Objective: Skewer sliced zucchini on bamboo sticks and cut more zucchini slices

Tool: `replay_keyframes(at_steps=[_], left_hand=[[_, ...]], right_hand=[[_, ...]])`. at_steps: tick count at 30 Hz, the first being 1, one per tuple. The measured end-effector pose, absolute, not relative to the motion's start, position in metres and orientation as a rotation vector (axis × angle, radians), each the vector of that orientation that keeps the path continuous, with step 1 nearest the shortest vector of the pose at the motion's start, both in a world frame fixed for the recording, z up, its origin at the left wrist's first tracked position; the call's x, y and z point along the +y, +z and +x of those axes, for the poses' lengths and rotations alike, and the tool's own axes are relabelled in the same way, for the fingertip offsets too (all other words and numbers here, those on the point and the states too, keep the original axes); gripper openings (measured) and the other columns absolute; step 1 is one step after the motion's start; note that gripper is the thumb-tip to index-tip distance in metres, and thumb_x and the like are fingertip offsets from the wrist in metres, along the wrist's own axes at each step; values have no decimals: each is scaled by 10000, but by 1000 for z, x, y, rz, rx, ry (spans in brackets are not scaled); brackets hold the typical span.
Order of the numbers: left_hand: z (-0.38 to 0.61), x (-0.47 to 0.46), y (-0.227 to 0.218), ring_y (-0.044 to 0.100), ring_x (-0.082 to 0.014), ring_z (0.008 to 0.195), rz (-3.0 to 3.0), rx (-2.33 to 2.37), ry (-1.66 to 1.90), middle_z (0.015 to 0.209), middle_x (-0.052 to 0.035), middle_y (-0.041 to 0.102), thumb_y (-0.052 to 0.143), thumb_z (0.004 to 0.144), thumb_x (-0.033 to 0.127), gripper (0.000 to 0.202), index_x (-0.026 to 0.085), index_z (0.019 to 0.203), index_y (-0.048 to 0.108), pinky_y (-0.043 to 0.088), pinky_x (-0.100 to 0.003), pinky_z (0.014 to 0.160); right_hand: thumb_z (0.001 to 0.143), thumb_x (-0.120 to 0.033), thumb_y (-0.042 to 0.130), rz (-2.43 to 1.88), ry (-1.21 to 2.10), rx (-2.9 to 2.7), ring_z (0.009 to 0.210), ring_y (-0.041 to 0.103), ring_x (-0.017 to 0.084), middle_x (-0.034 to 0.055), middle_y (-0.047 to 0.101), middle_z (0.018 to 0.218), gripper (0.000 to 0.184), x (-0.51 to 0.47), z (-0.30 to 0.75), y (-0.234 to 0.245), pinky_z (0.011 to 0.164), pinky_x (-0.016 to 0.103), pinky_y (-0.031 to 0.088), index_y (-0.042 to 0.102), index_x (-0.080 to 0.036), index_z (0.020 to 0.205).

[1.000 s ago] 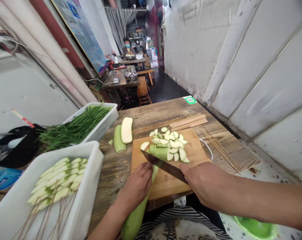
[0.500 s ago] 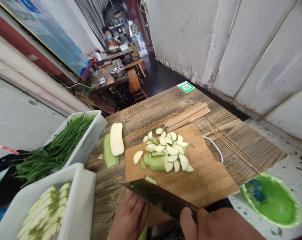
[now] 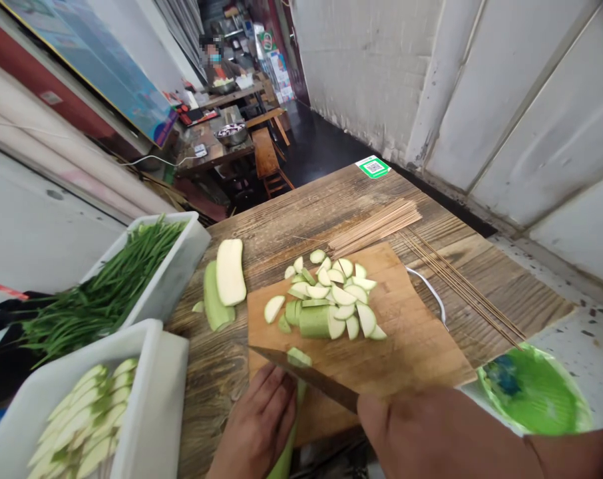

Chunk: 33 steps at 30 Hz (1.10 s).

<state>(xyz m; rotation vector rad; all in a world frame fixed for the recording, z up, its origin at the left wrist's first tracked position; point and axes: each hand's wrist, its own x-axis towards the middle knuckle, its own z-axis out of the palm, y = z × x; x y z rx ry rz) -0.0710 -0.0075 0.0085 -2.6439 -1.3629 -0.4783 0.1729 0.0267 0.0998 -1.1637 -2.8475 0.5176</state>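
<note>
My right hand (image 3: 416,426) is wrapped round the handle of a kitchen knife (image 3: 311,379), its dark blade slanting up and left. My left hand (image 3: 261,419) presses on a pale green zucchini (image 3: 283,459) at the near left edge of the wooden cutting board (image 3: 406,352). The blade lies close by my left fingertips, and a cut zucchini piece (image 3: 299,357) sits just beyond it. Farther up the board are many half-round zucchini slices (image 3: 344,295) and a partly sliced chunk (image 3: 315,320). Two zucchini halves (image 3: 230,273) rest on the table left of the board.
Left stand a white bin of long green chives (image 3: 116,279) and a white bin of skewered slices (image 3: 152,386). Bamboo skewers (image 3: 376,226) lie behind the board, several more (image 3: 461,286) on the right. A green basket (image 3: 536,392) is lower right. Another person (image 3: 224,70) sits far back.
The knife has turned from showing its broad flat side to a narrower, more upright blade. My right hand has risen slightly, showing more forearm. My left hand stays on the zucchini.
</note>
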Motion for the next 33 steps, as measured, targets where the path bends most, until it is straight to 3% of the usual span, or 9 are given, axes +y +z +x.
replay_keyframes(at_steps=[1,5,11,17,22,27,33], left_hand=[[-71,-7,9,553,-218,1017,-2650,-1376,-477,968,-97,640,466,809,130,218,142,996,577,478,-359,885],[-69,-8,11,516,-221,1068,-2671,-1429,-476,1074,-113,600,470,812,119,256,138,1054,554,472,-362,896],[-65,-8,13,523,-218,1010,-2680,-1442,-523,1030,-132,587,479,812,114,241,104,1039,559,479,-358,872],[-63,-10,11,548,-213,934,-2576,-1408,-638,937,-112,610,501,804,112,160,111,934,595,496,-362,839],[-63,-12,8,554,-206,911,-2554,-1404,-656,943,-102,623,488,813,122,175,126,947,601,515,-340,792],[-64,-11,7,560,-188,888,-2565,-1440,-672,944,-92,626,456,834,147,185,146,950,600,516,-329,773],[-61,-10,12,548,-189,862,-2604,-1464,-693,918,-99,610,456,833,134,159,122,926,585,516,-328,750]], right_hand=[[737,-129,541,-1150,535,-2924,379,590,219,38,653,506,92,30,169,98,303,249,270,604,-176,784],[621,-123,637,-1188,533,-3183,407,610,214,30,646,512,267,38,158,93,319,242,265,575,-126,880],[667,-72,588,-1050,344,-3189,462,616,215,45,649,577,240,31,169,99,340,273,210,574,-121,902],[641,-113,633,-877,108,-3183,418,573,198,45,615,600,103,19,171,106,322,275,197,576,-161,712],[669,-96,600,-958,107,-3238,430,595,214,45,626,576,182,18,165,113,326,271,251,609,-137,846],[645,-81,606,-998,153,-3317,457,628,228,52,660,603,225,21,157,112,332,265,306,597,-127,865],[606,-42,571,-1071,267,-3297,460,645,249,41,676,585,308,30,159,96,340,263,296,570,-118,904]])
